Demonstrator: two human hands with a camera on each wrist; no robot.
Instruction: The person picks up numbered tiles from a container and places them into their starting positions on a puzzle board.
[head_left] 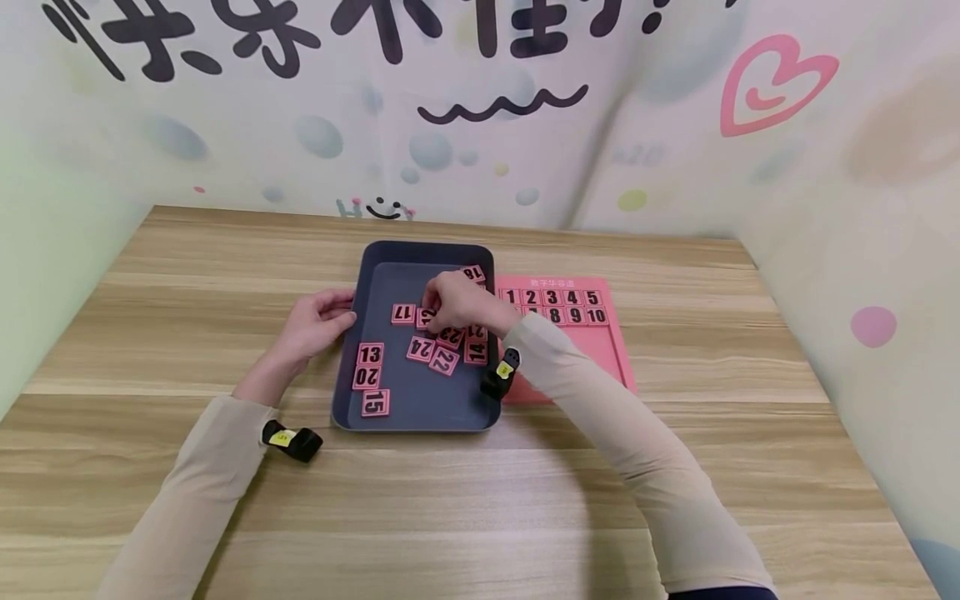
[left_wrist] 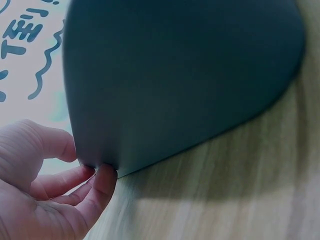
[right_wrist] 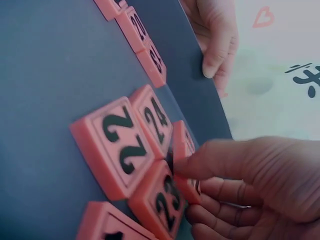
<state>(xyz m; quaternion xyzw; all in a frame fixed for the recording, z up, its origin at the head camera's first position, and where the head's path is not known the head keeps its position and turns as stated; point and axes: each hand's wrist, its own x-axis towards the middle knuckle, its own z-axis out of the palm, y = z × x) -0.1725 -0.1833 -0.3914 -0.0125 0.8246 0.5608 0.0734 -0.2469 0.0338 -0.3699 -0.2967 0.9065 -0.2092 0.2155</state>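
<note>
A dark blue-grey tray [head_left: 408, 417] holds several pink number tiles with black figures. My left hand [head_left: 318, 321] grips the tray's left edge; in the left wrist view its fingertips lie against the outer wall. Inside the tray, my right hand [head_left: 465, 302] pinches the tile marked 12 [head_left: 425, 318] between thumb and fingers. Close around it lie tile 17 [head_left: 403, 313], tile 24 [right_wrist: 154, 120], tile 22 [right_wrist: 119, 146] and tile 23 [right_wrist: 162, 200]. Tiles 13 [head_left: 370, 354], 20 [head_left: 367, 377] and 15 [head_left: 376, 403] lie along the left side. My right hand partly covers other tiles.
Right of the tray lies a pink puzzle board [head_left: 592, 354], with numbered tiles in two rows at its top. My right forearm crosses over its lower left part. The wooden table [head_left: 420, 517] meets a printed wall sheet [head_left: 262, 150] at the back.
</note>
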